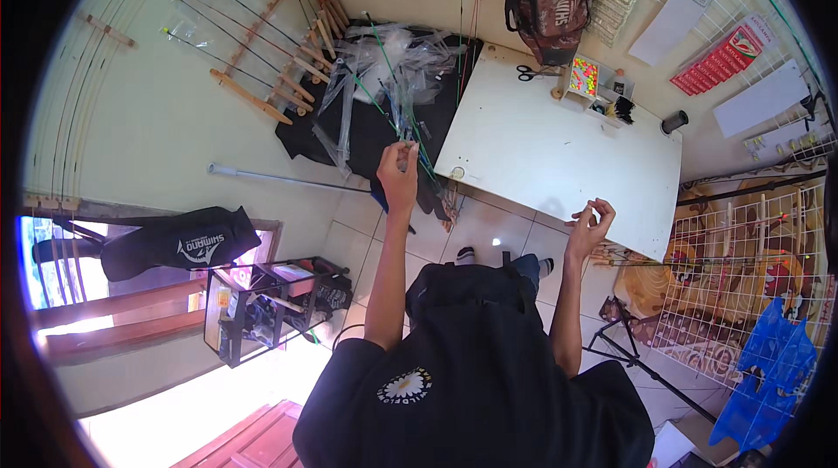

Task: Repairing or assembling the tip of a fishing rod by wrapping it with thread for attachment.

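Observation:
My left hand (398, 173) is raised at the table's left edge, its fingers pinched on a small piece of clear plastic (408, 138). Thin green rods (374, 98) run past it over a pile of crumpled clear plastic bags (349, 62) on a black surface (305, 132). Whether the fingers also grip a rod is hard to tell. My right hand (589, 225) hangs over the near right part of the white table (532, 141), fingers bent in toward the thumb; what they hold, if anything, is too small to make out.
Scissors (528, 73), a box of coloured beads (583, 78) and a dark cylinder (675, 122) sit at the table's back. Wooden rod racks (253, 97) hang left. A dark frame shelf (266, 311) stands lower left, a tripod (633, 354) and wire grid (733, 258) right.

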The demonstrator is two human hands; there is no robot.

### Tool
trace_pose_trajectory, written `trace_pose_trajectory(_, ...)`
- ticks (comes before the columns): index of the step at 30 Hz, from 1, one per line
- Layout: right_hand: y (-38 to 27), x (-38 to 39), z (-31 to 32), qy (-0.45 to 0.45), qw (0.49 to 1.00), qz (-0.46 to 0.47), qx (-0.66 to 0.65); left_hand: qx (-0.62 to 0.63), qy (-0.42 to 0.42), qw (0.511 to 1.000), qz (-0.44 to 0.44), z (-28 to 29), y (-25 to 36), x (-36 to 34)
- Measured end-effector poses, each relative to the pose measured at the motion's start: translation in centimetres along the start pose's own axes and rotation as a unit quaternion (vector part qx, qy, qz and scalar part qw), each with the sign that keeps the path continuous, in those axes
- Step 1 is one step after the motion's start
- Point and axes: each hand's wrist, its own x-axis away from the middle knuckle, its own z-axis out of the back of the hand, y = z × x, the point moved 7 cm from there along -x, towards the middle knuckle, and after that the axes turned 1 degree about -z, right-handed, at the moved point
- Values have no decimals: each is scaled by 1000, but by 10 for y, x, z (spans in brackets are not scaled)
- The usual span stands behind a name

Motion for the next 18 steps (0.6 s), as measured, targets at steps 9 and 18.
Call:
trace_pose_trajectory(9, -29, 20, -110, -233, 972, 12, 26, 82, 29, 996, -29, -6, -16, -20)
trace_pose_trajectory(18, -53, 65, -275, -466, 860, 196, 69, 121, -5, 990, 65, -14, -18, -28)
